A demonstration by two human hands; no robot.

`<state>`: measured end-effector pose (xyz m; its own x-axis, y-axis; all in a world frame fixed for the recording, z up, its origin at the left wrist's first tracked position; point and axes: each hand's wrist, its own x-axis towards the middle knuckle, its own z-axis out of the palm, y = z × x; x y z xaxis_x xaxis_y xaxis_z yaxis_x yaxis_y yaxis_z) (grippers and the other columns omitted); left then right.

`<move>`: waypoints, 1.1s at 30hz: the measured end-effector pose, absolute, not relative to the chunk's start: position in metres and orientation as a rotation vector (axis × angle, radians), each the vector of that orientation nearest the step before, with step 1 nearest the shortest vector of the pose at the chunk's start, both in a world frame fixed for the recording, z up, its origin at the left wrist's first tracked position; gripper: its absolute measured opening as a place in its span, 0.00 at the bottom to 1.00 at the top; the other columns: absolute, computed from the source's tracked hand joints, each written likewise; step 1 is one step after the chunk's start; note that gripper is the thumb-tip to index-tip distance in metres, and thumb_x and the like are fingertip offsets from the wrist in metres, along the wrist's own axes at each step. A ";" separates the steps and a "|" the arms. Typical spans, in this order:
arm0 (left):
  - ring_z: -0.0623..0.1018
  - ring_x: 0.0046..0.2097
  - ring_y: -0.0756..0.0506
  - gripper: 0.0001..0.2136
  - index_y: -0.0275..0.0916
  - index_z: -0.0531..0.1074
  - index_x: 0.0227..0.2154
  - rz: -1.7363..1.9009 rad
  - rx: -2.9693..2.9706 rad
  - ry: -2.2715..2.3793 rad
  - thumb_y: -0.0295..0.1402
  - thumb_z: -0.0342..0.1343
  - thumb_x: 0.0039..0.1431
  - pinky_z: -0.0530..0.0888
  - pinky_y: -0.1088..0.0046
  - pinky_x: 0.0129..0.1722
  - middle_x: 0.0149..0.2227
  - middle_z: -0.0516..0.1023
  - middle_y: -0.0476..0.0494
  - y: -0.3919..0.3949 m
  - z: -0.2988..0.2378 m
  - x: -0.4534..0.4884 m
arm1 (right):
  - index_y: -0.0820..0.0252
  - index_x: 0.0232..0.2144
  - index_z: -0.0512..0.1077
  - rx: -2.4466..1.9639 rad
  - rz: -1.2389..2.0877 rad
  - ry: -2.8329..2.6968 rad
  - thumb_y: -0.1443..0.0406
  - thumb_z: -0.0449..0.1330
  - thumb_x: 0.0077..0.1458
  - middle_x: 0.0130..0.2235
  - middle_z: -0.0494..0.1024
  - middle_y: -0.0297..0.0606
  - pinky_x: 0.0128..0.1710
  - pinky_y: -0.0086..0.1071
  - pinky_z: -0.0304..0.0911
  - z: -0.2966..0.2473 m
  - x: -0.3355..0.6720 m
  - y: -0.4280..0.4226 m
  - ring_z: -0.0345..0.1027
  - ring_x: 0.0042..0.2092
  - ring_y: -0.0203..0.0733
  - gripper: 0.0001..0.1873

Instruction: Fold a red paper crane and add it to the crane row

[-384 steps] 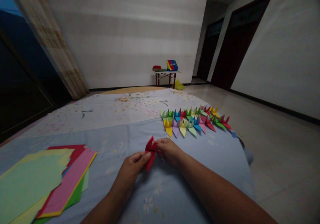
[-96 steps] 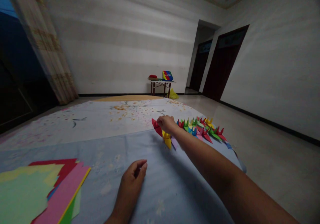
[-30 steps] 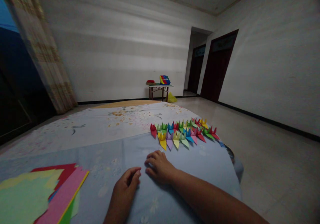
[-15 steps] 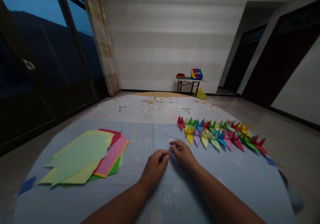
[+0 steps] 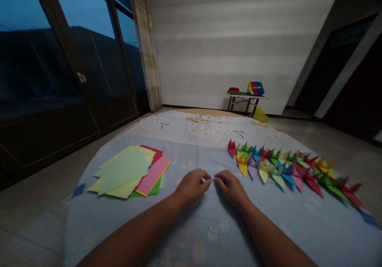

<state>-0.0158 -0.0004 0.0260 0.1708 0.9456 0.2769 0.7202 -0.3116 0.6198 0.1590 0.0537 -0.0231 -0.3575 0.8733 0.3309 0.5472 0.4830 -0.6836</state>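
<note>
Near the middle of the table, my left hand (image 5: 193,186) rests on the blue cloth with its fingers curled in and the thumb close to the forefinger. My right hand (image 5: 232,187) lies just beside it, its fingers loosely folded. A small gap separates the fingertips of the two hands, and nothing shows in either one. Left of my hands is a fanned stack of coloured paper (image 5: 125,171), pale green on top, with yellow, pink, red and green sheets. Two rows of folded paper cranes (image 5: 277,177) in many colours stand to the right of my right hand.
A pale blue cloth (image 5: 179,231) covers the near part of the round table, with white flowered cloth (image 5: 205,127) beyond. Blue tape (image 5: 78,190) marks the left edge. A small table (image 5: 246,96) with a colourful box (image 5: 255,88) stands by the far wall.
My view has turned left, so everything sits further right in the picture. My right hand's fingers have curled in, and the two hands now lie more level with each other.
</note>
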 end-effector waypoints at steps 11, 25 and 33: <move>0.72 0.45 0.44 0.11 0.38 0.72 0.38 0.817 2.129 2.103 0.32 0.47 0.57 0.64 0.67 0.48 0.41 0.75 0.41 0.012 0.023 -0.082 | 0.59 0.33 0.73 -1.165 0.616 -2.077 0.63 0.52 0.52 0.36 0.73 0.41 0.42 0.33 0.63 -0.022 0.158 0.052 0.68 0.39 0.41 0.10; 0.70 0.49 0.40 0.14 0.39 0.71 0.43 0.418 2.065 2.466 0.36 0.48 0.56 0.61 0.61 0.48 0.46 0.74 0.38 0.010 0.016 -0.132 | 0.60 0.33 0.73 -1.147 0.627 -2.101 0.65 0.52 0.52 0.36 0.72 0.41 0.41 0.31 0.62 -0.021 0.160 0.053 0.67 0.38 0.40 0.10; 0.70 0.51 0.41 0.18 0.40 0.70 0.47 0.312 1.857 2.671 0.31 0.41 0.57 0.63 0.64 0.47 0.51 0.72 0.39 0.017 0.021 -0.170 | 0.61 0.33 0.72 -1.137 0.640 -2.106 0.65 0.51 0.53 0.36 0.72 0.41 0.41 0.31 0.61 -0.024 0.159 0.055 0.67 0.38 0.40 0.10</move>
<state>-0.1696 0.0172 0.0213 -0.3485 0.9132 0.2111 0.9373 0.3384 0.0836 0.1590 0.0548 -0.0241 -0.4107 0.8567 0.3120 0.5381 0.5040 -0.6756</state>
